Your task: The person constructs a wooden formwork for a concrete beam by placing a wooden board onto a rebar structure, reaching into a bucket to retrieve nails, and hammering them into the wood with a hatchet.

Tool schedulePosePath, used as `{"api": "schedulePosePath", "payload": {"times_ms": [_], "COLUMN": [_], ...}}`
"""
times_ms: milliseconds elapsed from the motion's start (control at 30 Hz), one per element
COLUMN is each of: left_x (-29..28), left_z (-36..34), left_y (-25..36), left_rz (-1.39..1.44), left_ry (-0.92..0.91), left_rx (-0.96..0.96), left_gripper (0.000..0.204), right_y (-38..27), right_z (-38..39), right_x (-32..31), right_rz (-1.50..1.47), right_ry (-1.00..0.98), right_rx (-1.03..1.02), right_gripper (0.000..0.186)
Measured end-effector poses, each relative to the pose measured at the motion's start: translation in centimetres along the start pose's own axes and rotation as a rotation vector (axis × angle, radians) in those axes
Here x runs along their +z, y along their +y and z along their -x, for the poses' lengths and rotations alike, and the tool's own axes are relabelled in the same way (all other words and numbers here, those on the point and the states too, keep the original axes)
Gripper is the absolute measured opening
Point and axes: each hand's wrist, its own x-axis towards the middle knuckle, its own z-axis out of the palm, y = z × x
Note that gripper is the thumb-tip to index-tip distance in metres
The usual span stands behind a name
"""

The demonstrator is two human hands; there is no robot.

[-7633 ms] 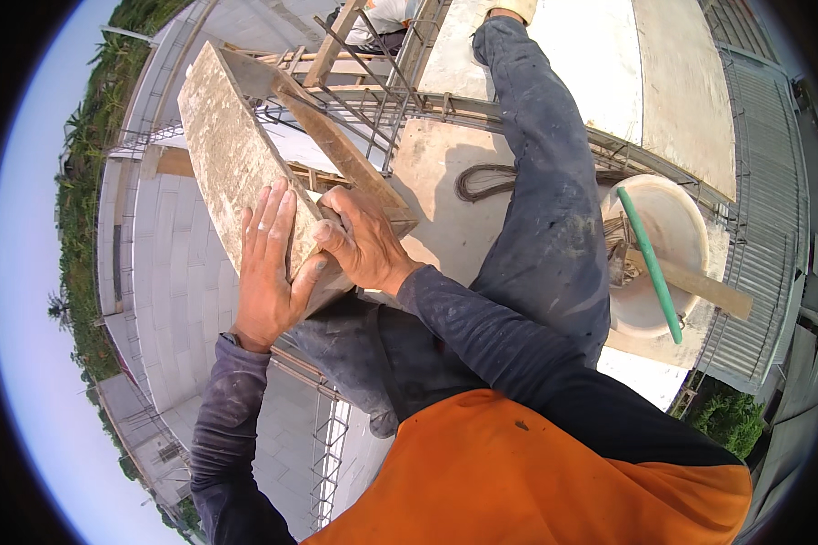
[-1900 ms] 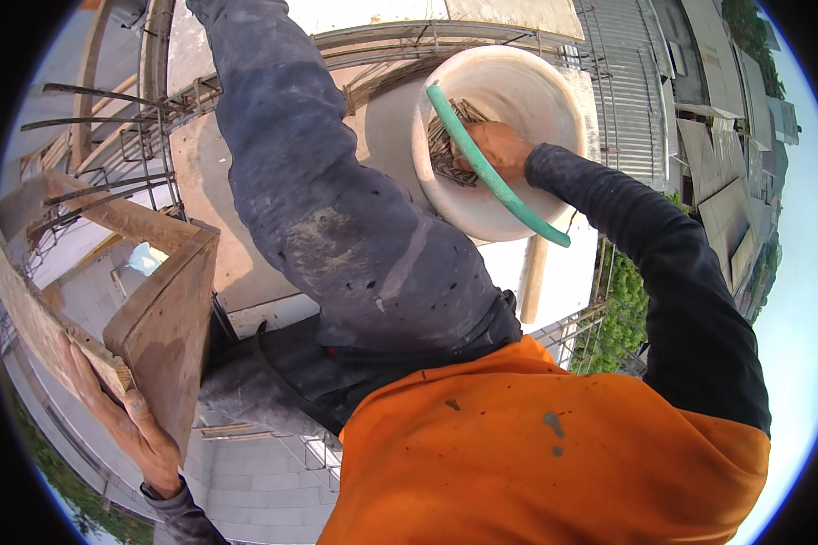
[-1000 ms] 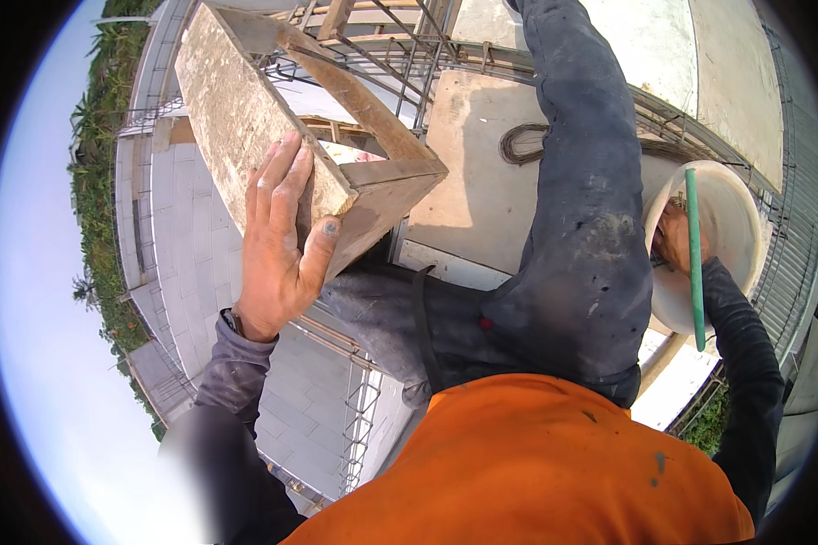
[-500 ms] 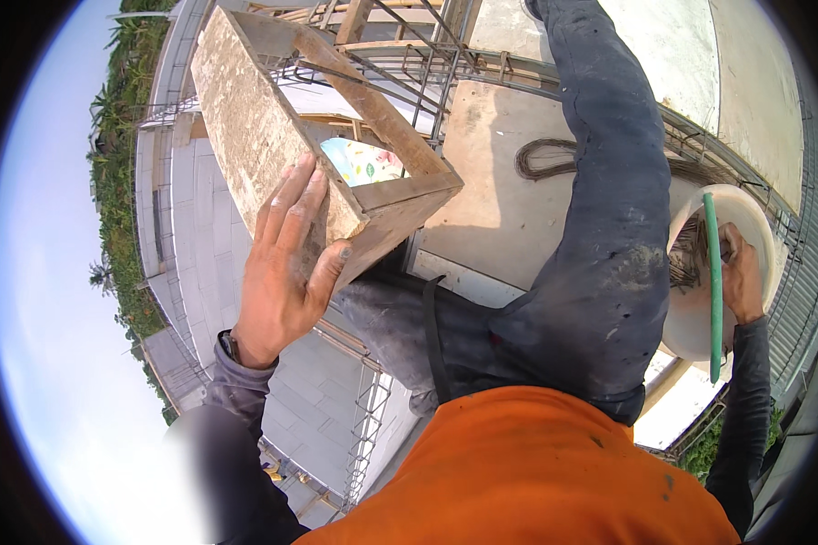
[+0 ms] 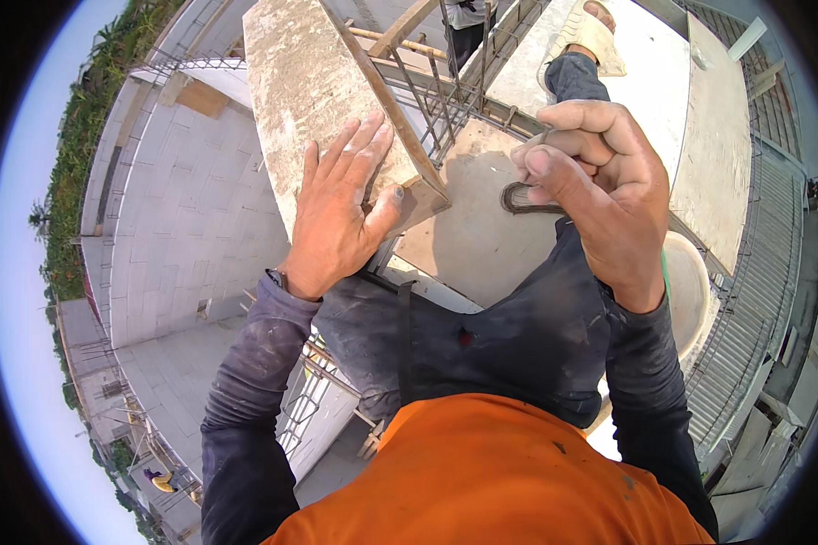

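Note:
My left hand lies flat with its fingers spread on the broad, cement-stained face of a wooden formwork box, which stands tilted in front of me. Its thumb reaches toward the box's near corner. Raised above my right thigh, my right hand is closed in a pinch, thumb against fingertips. Whatever sits in that pinch is too small or too hidden to name. Behind the right wrist, a white bucket is partly covered by my forearm.
A coil of dark wire rests on the plywood sheet. Steel rebar rises beyond the box, near another person's dark trousers. A grey block wall drops away left. Corrugated roofing lies right.
My right hand has come out of the bucket and up to the left, now pinched in front of me. The box has shifted right in view, with my left hand still against it.

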Motion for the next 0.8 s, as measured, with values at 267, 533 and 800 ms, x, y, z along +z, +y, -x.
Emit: {"api": "schedulePosePath", "payload": {"times_ms": [267, 533, 800], "left_x": [0.4, 0.3, 0.6], "left_z": [0.0, -0.3, -0.4], "left_y": [-0.6, -0.4, -0.5], "left_rz": [0.108, 0.122, 0.13], "left_ry": [0.112, 0.158, 0.18], "left_rx": [-0.018, -0.042, -0.048], "left_gripper": [0.047, 0.038, 0.033], "right_y": [4.7, 4.7, 4.1], "right_z": [-6.0, -6.3, -6.3], "right_x": [6.4, 6.9, 7.0], "right_rz": [0.209, 0.258, 0.345], "right_ry": [-0.37, -0.415, -0.44], "right_rx": [0.033, -0.019, -0.135], "right_gripper": [0.02, 0.021, 0.021]}}
